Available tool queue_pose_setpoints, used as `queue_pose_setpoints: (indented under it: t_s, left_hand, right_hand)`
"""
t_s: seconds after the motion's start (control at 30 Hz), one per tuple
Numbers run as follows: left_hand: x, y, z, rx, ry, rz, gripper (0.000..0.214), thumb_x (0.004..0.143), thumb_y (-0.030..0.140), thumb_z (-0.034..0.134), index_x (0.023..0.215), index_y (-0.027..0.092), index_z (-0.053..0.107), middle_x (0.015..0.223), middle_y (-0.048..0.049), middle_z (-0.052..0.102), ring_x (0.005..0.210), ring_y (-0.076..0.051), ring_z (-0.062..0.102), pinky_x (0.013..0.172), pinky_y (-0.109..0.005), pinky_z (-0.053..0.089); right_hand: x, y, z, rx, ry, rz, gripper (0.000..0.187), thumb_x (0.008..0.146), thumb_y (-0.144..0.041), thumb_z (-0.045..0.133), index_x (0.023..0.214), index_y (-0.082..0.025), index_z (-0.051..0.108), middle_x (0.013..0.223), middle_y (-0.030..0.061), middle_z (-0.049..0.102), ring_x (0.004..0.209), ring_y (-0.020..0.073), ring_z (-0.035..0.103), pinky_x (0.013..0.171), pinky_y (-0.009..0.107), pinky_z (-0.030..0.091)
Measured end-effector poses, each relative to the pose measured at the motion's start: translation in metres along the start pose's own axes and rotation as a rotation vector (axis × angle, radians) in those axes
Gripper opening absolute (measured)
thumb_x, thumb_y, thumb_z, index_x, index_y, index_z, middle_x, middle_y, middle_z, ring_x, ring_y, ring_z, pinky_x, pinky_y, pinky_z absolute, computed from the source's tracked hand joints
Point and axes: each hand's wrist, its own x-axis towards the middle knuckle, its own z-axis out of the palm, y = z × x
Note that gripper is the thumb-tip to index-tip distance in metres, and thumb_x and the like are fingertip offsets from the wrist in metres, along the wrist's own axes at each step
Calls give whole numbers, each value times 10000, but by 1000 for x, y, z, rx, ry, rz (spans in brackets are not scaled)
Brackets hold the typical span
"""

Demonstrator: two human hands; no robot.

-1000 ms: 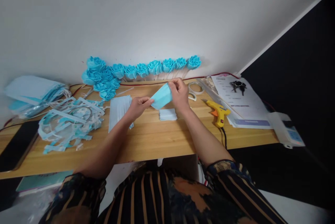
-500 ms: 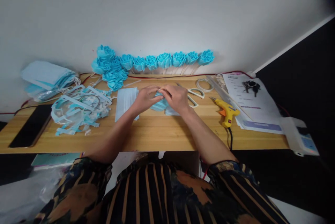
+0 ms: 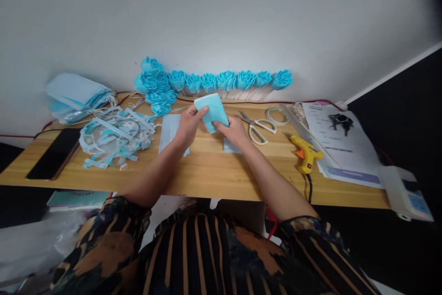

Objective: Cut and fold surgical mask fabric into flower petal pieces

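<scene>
A small light-blue piece of mask fabric [image 3: 214, 110] is held up above the wooden table [image 3: 207, 173] by both hands. My left hand [image 3: 188, 124] pinches its upper left edge with thumb and fingers. My right hand [image 3: 235, 130] grips its lower right corner. Under my right hand lies a small stack of cut blue pieces [image 3: 229, 147]. A pleated white-blue mask sheet [image 3: 170, 130] lies flat just left of my left hand.
A row of blue fabric roses [image 3: 221, 81] lines the wall. Scissors [image 3: 257, 127], a tape roll [image 3: 278, 115] and a yellow glue gun [image 3: 305, 152] lie to the right, with papers and keys [image 3: 340, 122]. A heap of mask offcuts [image 3: 115, 136], masks [image 3: 78, 97] and a phone [image 3: 55, 152] sit left.
The hands pressed the blue piece down onto the table half a second ago and have now lifted it again, folded smaller. The camera view has shifted left.
</scene>
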Motion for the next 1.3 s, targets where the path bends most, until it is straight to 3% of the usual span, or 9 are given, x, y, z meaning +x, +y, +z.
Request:
queue_pose_setpoints:
  t_s: [0.17, 0.37, 0.47, 0.57, 0.67, 0.77, 1.03, 1.17, 1.3]
  left_hand:
    - [4, -5, -2, -106, 177, -5, 396, 784, 534, 775, 907, 183, 641, 813, -17, 668, 848, -168, 637, 769, -263, 489]
    - [-1, -11, -5, 208, 242, 12, 364, 874, 551, 610, 878, 190, 568, 787, -3, 594, 777, -160, 554, 718, -273, 444]
    - [-3, -7, -4, 409, 220, 72, 316, 920, 503, 539, 858, 194, 565, 786, -4, 579, 787, -170, 539, 727, -284, 431]
    - [-5, -1, -2, 601, 228, 174, 253, 939, 393, 539, 770, 206, 513, 725, 6, 532, 736, -160, 506, 702, -287, 412]
    - [-8, 3, 2, 716, 171, 240, 249, 932, 292, 556, 711, 213, 476, 674, 14, 515, 687, -152, 483, 676, -293, 402]
    - [-15, 2, 8, 775, 36, 254, 237, 924, 287, 557, 708, 211, 495, 673, 15, 536, 671, -150, 488, 654, -298, 381]
    - [-24, -4, 15, 837, -110, 244, 243, 916, 341, 506, 711, 209, 505, 657, 16, 534, 649, -149, 493, 623, -295, 336]
    - [-26, -5, 15, 835, -122, 240, 227, 894, 332, 515, 705, 205, 516, 655, 9, 536, 640, -151, 502, 614, -291, 334]
    - [-27, -6, 15, 818, -184, 248, 308, 907, 417, 529, 688, 200, 523, 635, 10, 533, 612, -146, 486, 593, -285, 334]
  right_hand:
    - [-7, -3, 12, -404, -11, -62, 169, 889, -330, 638, 886, -199, 744, 879, 63, 779, 863, 258, 700, 766, 325, 460]
    - [-17, -9, 29, -652, -155, -390, 195, 944, -286, 613, 829, -171, 720, 880, 132, 775, 883, 271, 697, 858, 379, 455]
    - [-15, -7, 28, -605, -221, -462, 182, 922, -243, 631, 770, -183, 712, 846, 106, 779, 854, 247, 694, 911, 387, 453]
    - [-8, 1, 15, -477, -241, -414, 135, 879, -193, 643, 790, -209, 743, 812, 51, 786, 811, 220, 699, 921, 377, 462]
    - [1, 7, -5, -262, -29, -227, 196, 911, -265, 596, 983, -218, 772, 905, 53, 803, 832, 220, 718, 812, 346, 511]
    - [3, 2, -20, 6, 122, -177, 299, 945, -388, 564, 1122, -224, 740, 1058, 50, 795, 927, 210, 726, 862, 354, 538]
    - [-8, -23, -28, 38, 99, -311, 336, 937, -458, 593, 1162, -247, 726, 1079, 53, 774, 1003, 227, 701, 925, 399, 526]
    - [-5, -18, -24, -69, 112, -288, 205, 864, -408, 698, 964, -237, 750, 932, 27, 770, 887, 215, 691, 862, 370, 515]
    - [-1, -11, -21, -26, 191, -239, 222, 896, -408, 637, 795, -221, 703, 773, 4, 722, 758, 182, 651, 756, 320, 504]
